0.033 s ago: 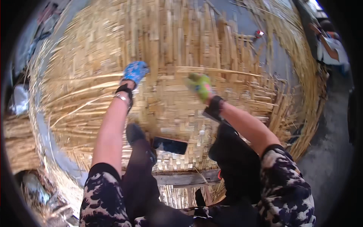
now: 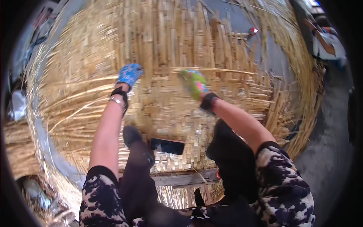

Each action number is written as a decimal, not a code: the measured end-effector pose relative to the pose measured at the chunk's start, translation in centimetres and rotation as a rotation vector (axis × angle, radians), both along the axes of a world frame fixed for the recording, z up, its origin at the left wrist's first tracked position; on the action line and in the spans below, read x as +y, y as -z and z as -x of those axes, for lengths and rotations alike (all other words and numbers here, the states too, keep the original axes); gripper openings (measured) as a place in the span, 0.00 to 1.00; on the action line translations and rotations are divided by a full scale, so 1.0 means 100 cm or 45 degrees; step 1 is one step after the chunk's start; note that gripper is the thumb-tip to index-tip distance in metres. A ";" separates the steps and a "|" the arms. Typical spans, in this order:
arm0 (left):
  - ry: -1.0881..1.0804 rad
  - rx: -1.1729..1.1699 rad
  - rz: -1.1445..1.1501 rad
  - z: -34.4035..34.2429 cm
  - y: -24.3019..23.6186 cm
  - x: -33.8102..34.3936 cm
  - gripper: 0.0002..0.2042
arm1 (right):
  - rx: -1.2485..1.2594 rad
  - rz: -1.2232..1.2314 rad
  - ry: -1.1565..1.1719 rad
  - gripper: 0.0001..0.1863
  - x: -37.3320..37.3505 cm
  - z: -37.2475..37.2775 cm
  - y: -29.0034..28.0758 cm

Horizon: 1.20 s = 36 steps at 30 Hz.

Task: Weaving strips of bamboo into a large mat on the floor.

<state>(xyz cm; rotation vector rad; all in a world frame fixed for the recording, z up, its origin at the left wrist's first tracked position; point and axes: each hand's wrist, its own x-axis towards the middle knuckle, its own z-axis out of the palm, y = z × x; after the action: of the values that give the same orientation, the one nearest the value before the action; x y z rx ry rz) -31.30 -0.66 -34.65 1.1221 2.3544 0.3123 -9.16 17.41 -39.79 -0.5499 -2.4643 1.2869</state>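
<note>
Woven mat [image 2: 160,111] spreads over grey floor [image 2: 327,151] beneath a dark phone [image 2: 167,146].

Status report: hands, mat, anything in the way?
Left hand at woven mat. Right hand blurred, by long strip; grip unclear. Phone on mat between legs.

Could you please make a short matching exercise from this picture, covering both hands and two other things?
Column 1
1. left hand
2. phone
3. right hand
4. co-worker's top

Column 2
A. white, near the upper right edge
B. gloved mostly in green
C. gloved in patterned blue
D. lying on the woven mat

Pairs: 1-C, 2-D, 3-B, 4-A
</note>
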 end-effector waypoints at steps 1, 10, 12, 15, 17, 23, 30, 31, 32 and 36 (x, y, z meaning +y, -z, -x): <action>-0.043 0.049 0.078 0.004 -0.015 -0.021 0.12 | -0.112 -0.636 -0.189 0.11 -0.011 0.035 -0.053; -0.227 0.171 -0.150 -0.007 -0.011 -0.013 0.10 | -0.858 -0.369 -0.191 0.12 0.031 0.059 -0.074; -0.229 0.098 -0.257 -0.019 -0.007 0.008 0.08 | -0.466 -0.518 -0.055 0.13 0.066 0.030 -0.020; -0.279 0.006 -0.085 -0.025 -0.005 -0.003 0.07 | -0.803 -0.418 -0.271 0.14 0.057 0.040 -0.024; -0.281 0.242 0.059 -0.020 -0.005 -0.005 0.07 | -0.905 -0.469 -0.110 0.14 0.042 0.046 -0.031; 0.140 0.429 -0.566 -0.067 -0.016 0.074 0.17 | -0.649 0.209 0.090 0.10 0.092 0.002 -0.020; 0.160 0.026 -0.093 -0.117 -0.020 0.126 0.10 | -0.376 -0.341 -0.115 0.05 0.072 -0.011 -0.082; 0.025 -0.040 -0.042 -0.118 -0.021 0.130 0.10 | -0.189 -0.320 0.004 0.04 0.077 -0.012 -0.084; -0.109 -0.106 0.011 -0.118 -0.022 0.132 0.10 | 0.000 -0.294 0.124 0.05 0.081 -0.014 -0.085; -0.281 0.093 -0.196 -0.110 -0.012 0.118 0.13 | 0.107 1.202 0.116 0.12 0.091 -0.006 -0.079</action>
<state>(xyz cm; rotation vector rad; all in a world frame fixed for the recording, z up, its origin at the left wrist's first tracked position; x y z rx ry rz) -20.29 11.15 -33.46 0.9550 2.5604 0.5473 -8.57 26.47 -31.85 -0.7659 -1.6083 2.3321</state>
